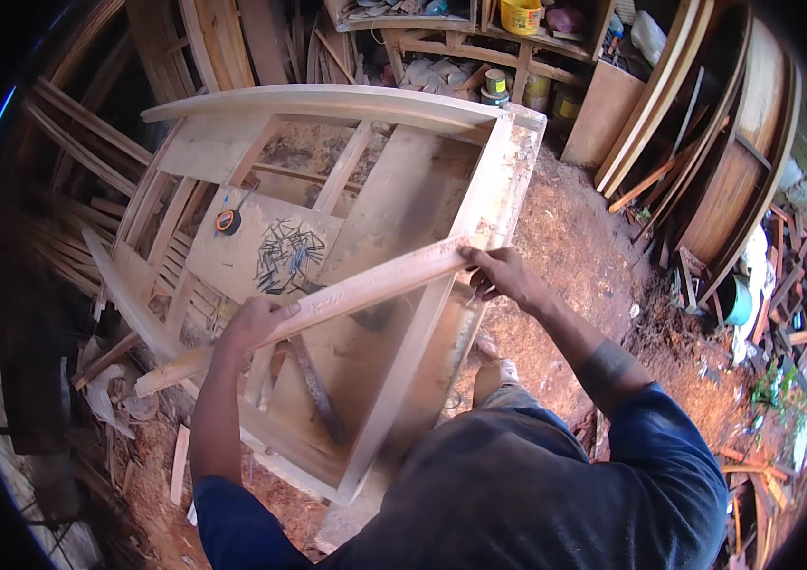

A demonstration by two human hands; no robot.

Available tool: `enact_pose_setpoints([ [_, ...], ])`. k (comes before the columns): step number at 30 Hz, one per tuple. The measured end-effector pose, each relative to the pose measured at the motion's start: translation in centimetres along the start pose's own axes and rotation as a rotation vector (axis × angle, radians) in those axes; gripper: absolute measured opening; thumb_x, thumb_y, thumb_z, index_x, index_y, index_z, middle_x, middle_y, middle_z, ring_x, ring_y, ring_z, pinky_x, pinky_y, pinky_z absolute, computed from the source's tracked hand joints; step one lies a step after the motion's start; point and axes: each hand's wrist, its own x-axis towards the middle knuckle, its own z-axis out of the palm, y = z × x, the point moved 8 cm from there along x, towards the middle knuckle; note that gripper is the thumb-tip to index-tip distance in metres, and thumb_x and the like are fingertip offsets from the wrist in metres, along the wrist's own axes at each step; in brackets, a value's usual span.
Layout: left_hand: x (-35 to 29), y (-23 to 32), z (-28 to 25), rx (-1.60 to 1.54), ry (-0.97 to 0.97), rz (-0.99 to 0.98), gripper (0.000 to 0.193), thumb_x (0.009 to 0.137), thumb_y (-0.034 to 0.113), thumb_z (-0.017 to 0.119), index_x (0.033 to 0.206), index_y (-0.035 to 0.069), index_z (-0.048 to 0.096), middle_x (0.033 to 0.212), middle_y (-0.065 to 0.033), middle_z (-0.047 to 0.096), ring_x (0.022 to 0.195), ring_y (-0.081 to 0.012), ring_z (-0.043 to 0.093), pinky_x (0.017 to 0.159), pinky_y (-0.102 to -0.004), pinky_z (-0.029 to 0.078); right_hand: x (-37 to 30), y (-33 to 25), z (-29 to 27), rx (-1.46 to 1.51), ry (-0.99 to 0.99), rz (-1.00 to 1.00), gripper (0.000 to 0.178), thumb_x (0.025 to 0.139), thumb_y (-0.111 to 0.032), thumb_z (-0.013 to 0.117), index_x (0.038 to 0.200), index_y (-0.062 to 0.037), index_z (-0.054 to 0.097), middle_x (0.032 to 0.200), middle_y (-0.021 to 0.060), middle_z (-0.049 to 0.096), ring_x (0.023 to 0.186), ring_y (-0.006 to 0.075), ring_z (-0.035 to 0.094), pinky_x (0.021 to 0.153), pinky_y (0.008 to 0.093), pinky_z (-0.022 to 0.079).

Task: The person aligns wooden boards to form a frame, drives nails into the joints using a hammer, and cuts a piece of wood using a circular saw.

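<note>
A pale wooden plank (365,285) lies slantwise in both my hands, above a wooden frame (398,375). Its left part is gripped by my left hand (256,325), with the thumb along the top face. My right hand (503,275) closes on the plank's far right end, next to the frame's long right-hand rail. Beyond the plank, a pile of dark nails (289,255) is scattered on a board (208,249) laid across the frame. An orange and black tape measure (227,221) rests on that same board. Below the plank, a dark brown bar-like piece (316,389) leans inside the frame.
Long boards (655,100) and a curved wooden panel (755,142) stand at the right. Timber strips (90,133) are stacked at the left. Shelves at the back carry a yellow bucket (520,16), with cans (495,84) below. Sawdust and scraps cover the ground (579,237).
</note>
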Motion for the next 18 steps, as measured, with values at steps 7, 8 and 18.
enact_pose_setpoints([
  [7,5.9,2.4,-0.6,-0.046,-0.032,-0.093,0.081,0.084,0.068,0.067,0.091,-0.011,0.073,0.079,-0.0265,0.071,0.076,-0.0312,0.072,0.074,-0.0438,0.053,8.8,-3.6,-7.2,0.033,-0.134,0.015,0.069,0.090,-0.059,0.068,0.102,0.0085,0.071,0.081,0.0112,0.070,0.068,0.0179,0.068,0.062,0.0282,0.057],
  [8,6.8,2.4,-0.2,-0.068,-0.044,-0.125,0.081,0.084,0.068,0.067,0.091,-0.011,0.073,0.079,-0.0265,0.071,0.076,-0.0312,0.072,0.074,-0.0438,0.053,9.5,-3.7,-7.5,0.056,-0.176,0.046,0.065,0.091,-0.057,0.068,0.100,0.0072,0.071,0.081,0.0101,0.070,0.067,0.0163,0.067,0.062,0.0278,0.057],
  [18,8.3,1.3,-1.3,-0.062,0.072,-0.174,0.087,0.074,0.087,0.060,0.088,0.003,0.078,0.085,-0.0187,0.074,0.083,-0.0320,0.072,0.077,-0.0447,0.054,11.9,-5.2,-7.5,-0.028,-0.299,0.144,0.056,0.094,-0.053,0.065,0.094,0.0022,0.070,0.075,0.0086,0.069,0.063,0.0143,0.067,0.058,0.0281,0.057],
])
